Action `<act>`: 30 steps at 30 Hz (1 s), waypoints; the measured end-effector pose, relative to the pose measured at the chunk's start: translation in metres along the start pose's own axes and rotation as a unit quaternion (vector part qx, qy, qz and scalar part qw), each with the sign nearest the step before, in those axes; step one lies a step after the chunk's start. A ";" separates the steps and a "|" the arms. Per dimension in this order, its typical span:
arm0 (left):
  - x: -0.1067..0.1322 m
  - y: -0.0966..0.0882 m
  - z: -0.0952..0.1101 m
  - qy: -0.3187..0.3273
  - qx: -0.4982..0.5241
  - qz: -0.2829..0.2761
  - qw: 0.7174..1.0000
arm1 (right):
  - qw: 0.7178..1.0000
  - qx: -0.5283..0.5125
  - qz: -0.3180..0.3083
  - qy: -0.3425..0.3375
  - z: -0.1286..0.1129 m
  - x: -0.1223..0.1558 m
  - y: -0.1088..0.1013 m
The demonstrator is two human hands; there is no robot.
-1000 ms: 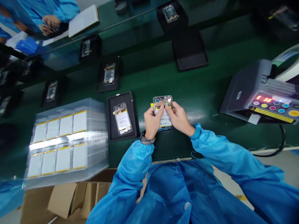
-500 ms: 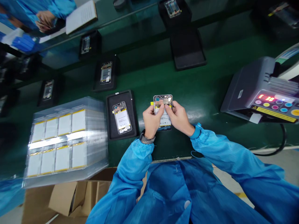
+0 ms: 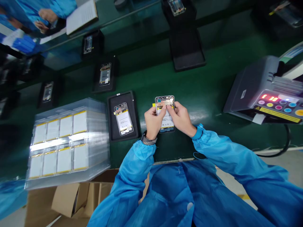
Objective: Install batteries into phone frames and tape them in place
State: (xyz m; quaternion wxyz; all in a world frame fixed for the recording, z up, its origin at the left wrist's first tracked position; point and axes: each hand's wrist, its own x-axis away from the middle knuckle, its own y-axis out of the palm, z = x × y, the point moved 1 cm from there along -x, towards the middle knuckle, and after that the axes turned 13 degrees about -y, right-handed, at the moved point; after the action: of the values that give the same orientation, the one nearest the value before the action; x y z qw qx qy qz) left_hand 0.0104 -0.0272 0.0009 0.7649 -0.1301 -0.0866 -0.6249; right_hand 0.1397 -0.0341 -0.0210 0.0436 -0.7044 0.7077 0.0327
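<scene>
Both my hands hold an open phone frame with a white battery inside, just above the green table. My left hand grips its left side, thumb pressed on the battery near the top. My right hand grips the right side, its fingers closed and its thumb also on the battery. To the left, a black tray carries another open phone with a battery fitted.
A clear stacked tray of white batteries stands at the left. A grey machine with lit buttons sits at the right, its cable behind it. Several black trays with phones lie further back. Cardboard boxes sit below the table edge. Another person's hands show top left.
My hands and the phone have stayed nearly in place. The trays on the far belt have shifted slightly left.
</scene>
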 end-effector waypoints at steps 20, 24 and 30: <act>-0.002 -0.002 -0.002 -0.019 0.024 0.000 1.000 | 1.000 -0.003 -0.027 0.000 -0.004 0.000 -0.004; -0.001 -0.001 -0.001 -0.013 0.021 0.001 1.000 | 0.999 0.012 -0.028 -0.008 -0.004 0.000 -0.004; -0.001 0.000 0.002 -0.037 0.033 -0.011 0.999 | 0.998 0.063 -0.019 -0.019 -0.006 -0.001 -0.003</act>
State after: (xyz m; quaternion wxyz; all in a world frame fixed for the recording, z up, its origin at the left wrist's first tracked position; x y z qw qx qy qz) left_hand 0.0100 -0.0262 0.0022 0.7584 -0.1265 -0.1371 -0.6245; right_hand 0.1430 -0.0334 -0.0146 0.1015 -0.7127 0.6940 0.0008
